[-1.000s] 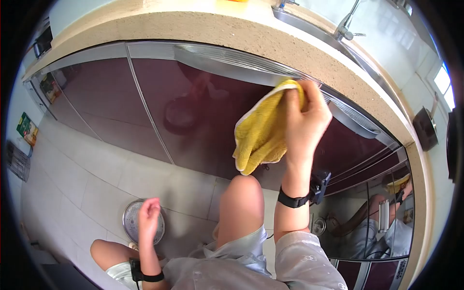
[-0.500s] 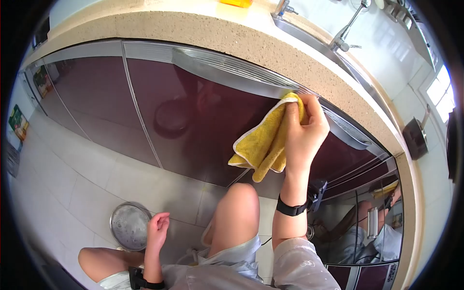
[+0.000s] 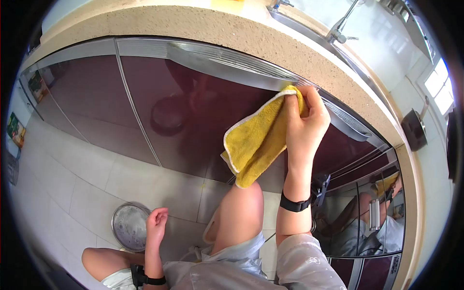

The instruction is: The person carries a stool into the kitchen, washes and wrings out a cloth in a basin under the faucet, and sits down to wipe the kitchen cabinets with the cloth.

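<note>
Yellow cloth with white edging (image 3: 258, 137) hangs from the right hand (image 3: 310, 126), its top pinched between thumb and fingers near the silver metal handle (image 3: 227, 69), under the beige speckled surface (image 3: 217, 24)'s front edge; what is done or left cannot be told. The right forearm reaches up; the left hand (image 3: 156, 226), loosely curled, empty, is beside the round metal basin (image 3: 127, 228).

Cloth (image 3: 258, 137) yellow, white edging; cabinet doors (image 3: 188, 113) glossy maroon; countertop (image 3: 193, 21) beige, dark-speckled.

Right hand (image 3: 308, 118) gripping yellow cloth (image 3: 261, 137) by dark cabinet front (image 3: 193, 101).
</note>
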Action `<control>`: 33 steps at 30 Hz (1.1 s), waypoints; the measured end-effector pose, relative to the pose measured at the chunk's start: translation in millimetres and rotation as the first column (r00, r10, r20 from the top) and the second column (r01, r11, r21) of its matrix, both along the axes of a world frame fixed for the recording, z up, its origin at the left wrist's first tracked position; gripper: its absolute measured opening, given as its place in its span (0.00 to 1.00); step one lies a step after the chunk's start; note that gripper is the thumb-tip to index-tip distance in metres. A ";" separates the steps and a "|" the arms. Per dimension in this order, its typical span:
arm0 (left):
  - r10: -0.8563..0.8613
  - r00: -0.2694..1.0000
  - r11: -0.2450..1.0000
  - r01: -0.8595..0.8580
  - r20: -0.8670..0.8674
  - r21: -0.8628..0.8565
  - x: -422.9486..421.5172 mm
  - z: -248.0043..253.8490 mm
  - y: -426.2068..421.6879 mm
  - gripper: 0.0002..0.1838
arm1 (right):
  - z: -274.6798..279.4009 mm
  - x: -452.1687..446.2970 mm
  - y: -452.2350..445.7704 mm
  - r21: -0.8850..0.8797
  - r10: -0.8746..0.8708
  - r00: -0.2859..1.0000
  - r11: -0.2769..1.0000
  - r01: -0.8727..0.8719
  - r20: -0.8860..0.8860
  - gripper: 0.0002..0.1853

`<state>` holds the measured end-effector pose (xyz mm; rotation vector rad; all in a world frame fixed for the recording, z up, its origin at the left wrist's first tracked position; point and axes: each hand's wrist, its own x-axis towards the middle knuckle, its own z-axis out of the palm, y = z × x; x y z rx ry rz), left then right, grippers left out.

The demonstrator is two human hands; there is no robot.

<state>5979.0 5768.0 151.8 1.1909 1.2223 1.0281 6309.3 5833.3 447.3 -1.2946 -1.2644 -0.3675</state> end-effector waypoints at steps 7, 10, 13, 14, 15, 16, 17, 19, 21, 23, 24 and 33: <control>0.007 0.999 1.000 -0.007 -0.033 0.005 -0.1 0.9 -0.2 0.08 | 0.7 0.2 2.1 0.030 -0.001 1.000 1.000 0.001 -0.006 0.04; 0.002 0.998 1.000 -0.001 -0.060 0.009 2.0 2.4 -2.8 0.08 | 3.5 -1.5 0.0 0.027 -0.003 0.999 1.000 0.002 0.039 0.04; 0.013 0.999 1.000 -0.012 -0.052 0.017 -0.9 4.3 1.3 0.08 | 4.7 0.8 -1.5 -0.042 -0.041 0.999 0.998 0.040 -0.015 0.04; 0.011 1.000 1.000 -0.010 -0.026 0.029 0.2 3.3 -0.1 0.08 | 5.4 -2.2 -0.6 -0.019 -0.022 1.000 1.000 0.022 0.009 0.04; 0.011 1.000 1.000 -0.010 -0.026 0.020 3.2 2.0 -4.5 0.08 | 4.3 -2.5 -0.2 -0.002 0.000 0.999 1.000 0.000 0.033 0.03; 0.014 0.999 1.000 -0.015 -0.041 -0.008 3.8 4.8 -5.0 0.08 | -0.4 4.1 3.2 0.054 -0.023 0.996 0.998 0.019 0.086 0.03; 0.018 0.998 0.999 -0.020 -0.057 -0.029 3.1 8.1 -2.4 0.08 | 1.7 2.4 -2.9 -0.040 -0.051 0.999 0.998 0.051 -0.012 0.03; 0.023 0.999 1.000 -0.022 -0.045 0.006 3.9 8.4 0.2 0.08 | 1.3 1.6 -1.6 -0.058 -0.051 0.998 0.997 0.049 -0.042 0.03; 0.018 0.998 1.000 -0.017 -0.055 0.022 0.1 7.3 -3.8 0.08 | 1.7 -3.2 3.8 0.066 -0.006 0.997 0.998 0.001 0.078 0.03; 0.013 0.999 1.000 -0.014 -0.053 -0.022 2.3 6.8 -0.6 0.08 | 1.0 -1.4 1.8 0.046 0.002 0.997 0.999 -0.005 0.072 0.03; 0.014 0.998 1.000 -0.015 -0.055 -0.015 0.9 9.1 0.5 0.08 | -3.3 3.1 4.3 0.066 0.023 1.000 0.998 -0.024 0.020 0.03; -0.010 0.998 1.000 0.010 -0.068 -0.002 2.8 5.3 0.3 0.08 | -1.7 -3.7 4.4 0.037 -0.025 0.999 0.999 0.026 -0.027 0.04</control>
